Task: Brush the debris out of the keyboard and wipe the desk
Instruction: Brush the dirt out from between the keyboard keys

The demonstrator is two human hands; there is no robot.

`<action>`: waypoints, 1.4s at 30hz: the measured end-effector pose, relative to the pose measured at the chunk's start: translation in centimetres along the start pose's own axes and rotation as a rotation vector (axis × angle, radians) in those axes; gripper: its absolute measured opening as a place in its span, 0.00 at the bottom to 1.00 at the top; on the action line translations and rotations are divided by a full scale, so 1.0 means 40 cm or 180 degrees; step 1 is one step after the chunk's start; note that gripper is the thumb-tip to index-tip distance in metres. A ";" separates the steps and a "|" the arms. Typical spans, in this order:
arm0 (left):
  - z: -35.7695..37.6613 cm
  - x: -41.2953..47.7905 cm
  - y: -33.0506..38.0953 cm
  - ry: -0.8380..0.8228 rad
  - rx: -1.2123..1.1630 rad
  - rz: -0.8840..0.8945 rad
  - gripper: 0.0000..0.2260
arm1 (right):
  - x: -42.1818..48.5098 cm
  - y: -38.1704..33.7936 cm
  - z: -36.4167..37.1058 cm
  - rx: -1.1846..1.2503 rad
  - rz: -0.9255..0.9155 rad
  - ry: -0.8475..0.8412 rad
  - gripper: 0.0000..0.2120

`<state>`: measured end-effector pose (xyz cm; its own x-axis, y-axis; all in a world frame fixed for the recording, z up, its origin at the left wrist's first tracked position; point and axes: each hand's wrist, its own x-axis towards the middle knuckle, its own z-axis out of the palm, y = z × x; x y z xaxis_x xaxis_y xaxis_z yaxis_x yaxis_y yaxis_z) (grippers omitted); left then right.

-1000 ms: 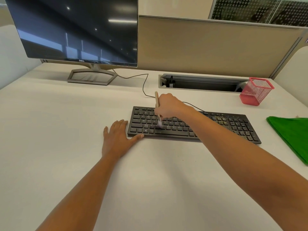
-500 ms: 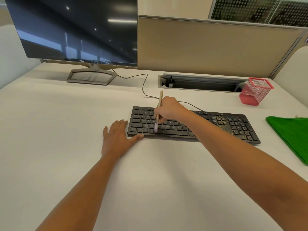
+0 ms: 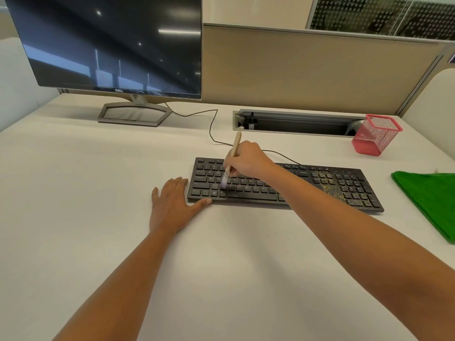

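Bristles of the slim wooden-handled brush (image 3: 233,153), pinched pen-like by the right hand (image 3: 247,159) for control, meet the left keys of the flat black keyboard (image 3: 248,195) on the white desk (image 3: 98,217). Spread flat, the left hand (image 3: 172,205) braces the keyboard's corner, likely against sliding. Yellowish debris (image 3: 328,184) speckles its right end.
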<state>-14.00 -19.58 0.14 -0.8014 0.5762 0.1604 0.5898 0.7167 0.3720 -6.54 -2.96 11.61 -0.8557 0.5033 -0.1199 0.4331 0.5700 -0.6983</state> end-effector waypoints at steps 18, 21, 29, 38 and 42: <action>0.003 0.002 -0.004 -0.0009 0.0021 0.0011 0.37 | 0.001 0.005 -0.016 -0.0379 -0.0200 -0.0041 0.11; 0.001 0.002 -0.002 -0.0008 0.0022 0.0010 0.37 | -0.010 0.009 -0.001 -0.0617 -0.0249 -0.0188 0.11; 0.001 0.003 -0.002 -0.0011 -0.0028 0.0004 0.37 | -0.004 0.005 -0.036 -0.0942 -0.0024 -0.0041 0.11; 0.002 0.002 -0.003 -0.0014 -0.0028 -0.0009 0.37 | -0.023 0.018 -0.011 -0.0731 0.0188 -0.0253 0.10; 0.002 0.001 -0.001 -0.0006 -0.0028 -0.0005 0.37 | -0.023 0.006 -0.030 -0.0636 0.0303 -0.0316 0.06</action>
<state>-14.06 -19.55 0.06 -0.8021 0.5758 0.1582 0.5877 0.7141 0.3804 -5.32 -2.49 12.41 -0.8277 0.5003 -0.2542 0.5521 0.6451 -0.5282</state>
